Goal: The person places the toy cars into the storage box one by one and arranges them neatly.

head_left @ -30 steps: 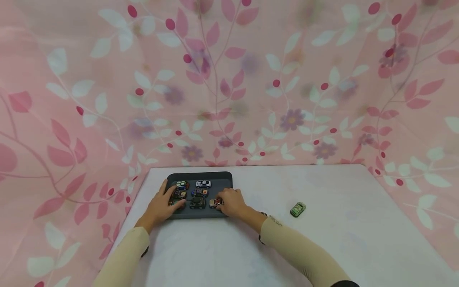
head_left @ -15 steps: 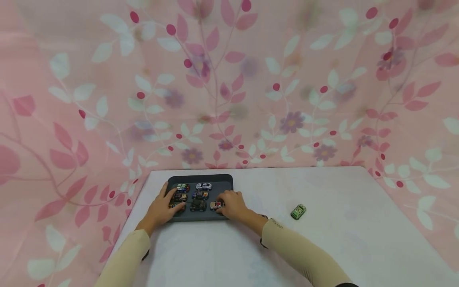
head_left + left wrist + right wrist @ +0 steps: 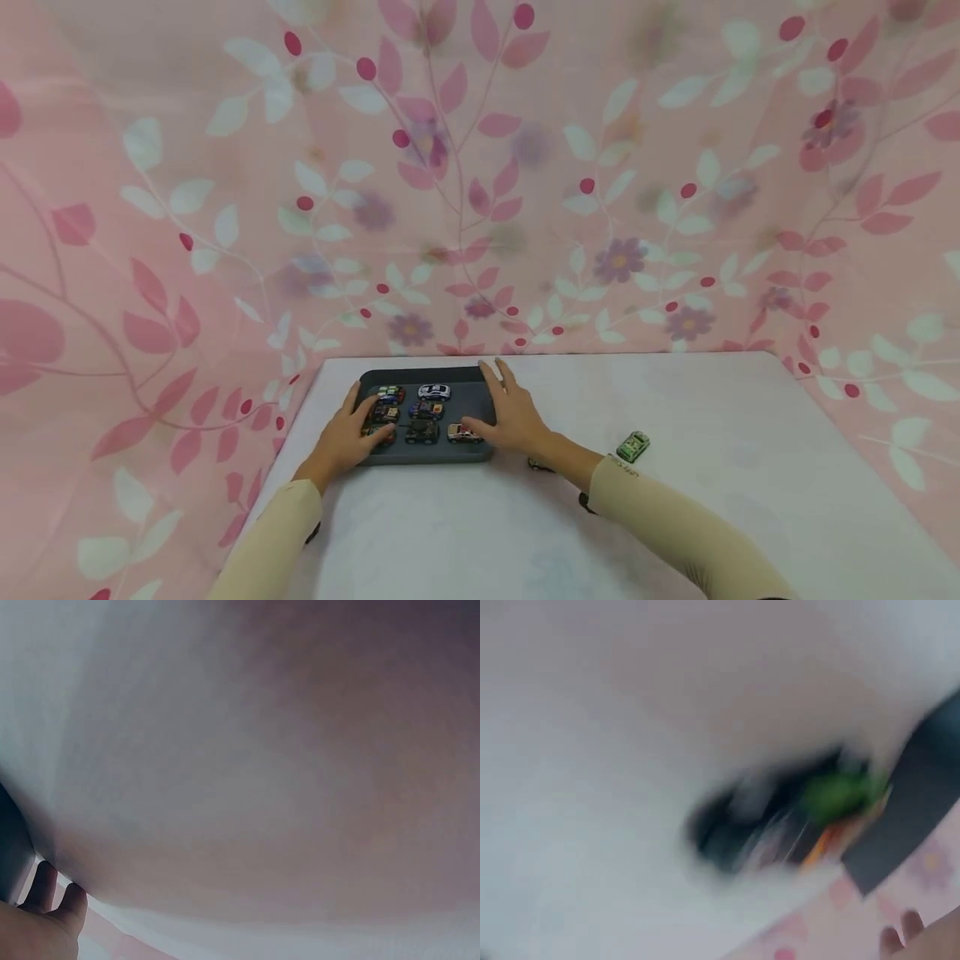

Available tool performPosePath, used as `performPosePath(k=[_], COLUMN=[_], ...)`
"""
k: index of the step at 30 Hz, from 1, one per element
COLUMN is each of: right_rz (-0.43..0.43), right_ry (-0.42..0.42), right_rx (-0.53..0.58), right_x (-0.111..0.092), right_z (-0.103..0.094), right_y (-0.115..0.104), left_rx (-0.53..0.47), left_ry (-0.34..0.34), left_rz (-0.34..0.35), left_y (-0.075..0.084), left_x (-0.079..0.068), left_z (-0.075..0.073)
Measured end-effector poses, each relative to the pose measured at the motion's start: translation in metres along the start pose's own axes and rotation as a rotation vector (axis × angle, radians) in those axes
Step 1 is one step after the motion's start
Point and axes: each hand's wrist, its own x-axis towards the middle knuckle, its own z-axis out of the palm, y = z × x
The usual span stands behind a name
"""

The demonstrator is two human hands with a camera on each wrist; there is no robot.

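Observation:
A dark grey tray (image 3: pixel 450 457) holds several small toy cars, among them a white car (image 3: pixel 434 392), a blue-purple car (image 3: pixel 426 409), and a dark green tank-like vehicle (image 3: pixel 422 431). My left hand (image 3: pixel 343 437) rests along the tray's left side, fingers spread and thumb over the cars there, partly hiding them. At the right side, my right hand (image 3: pixel 517 421) has its fingers stretched towards the far rim. Its thumb lies over the white-and-red car (image 3: pixel 463 432) at the front right; whether it touches the car is hard to tell.
A green toy car (image 3: pixel 633 447) lies on the white table (image 3: pixel 712 433), right of the tray. Another dark toy car (image 3: pixel 780 810) sits beside the tray under my right wrist, blurred in the right wrist view. Floral pink cloth (image 3: pixel 480 167) hangs behind and around.
My right hand has let go of the white-and-red car. Its fingers have spread and moved right and away to the tray's right rim. The left hand stays at the left side.

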Motion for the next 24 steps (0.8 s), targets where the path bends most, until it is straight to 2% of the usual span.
performPosePath(k=[2,7,14,19,24], right_rz=[-0.022,0.009,0.063,0.078,0.107], right_ry=[0.001,-0.053,-0.038,-0.063,-0.045], right_rx=[-0.064,-0.201,-0.225,-0.275,-0.299], right_x=[-0.001,-0.013,-0.049,-0.07,-0.085], right_z=[-0.014,-0.04,-0.054,-0.069,-0.09], right_y=[0.01,0.041,0.084,0.103,0.12], left_rx=[0.0,0.006,0.001,0.008,0.015], left_ry=[0.002,-0.011,-0.023,-0.01,-0.014], left_rz=[0.001,-0.008,-0.017,0.014,0.022], left_y=[0.002,0.001,-0.003,-0.003,0.0], left_x=[0.001,0.001,-0.001,-0.002,0.0], left_z=[0.0,-0.001,0.003,0.0,-0.003])
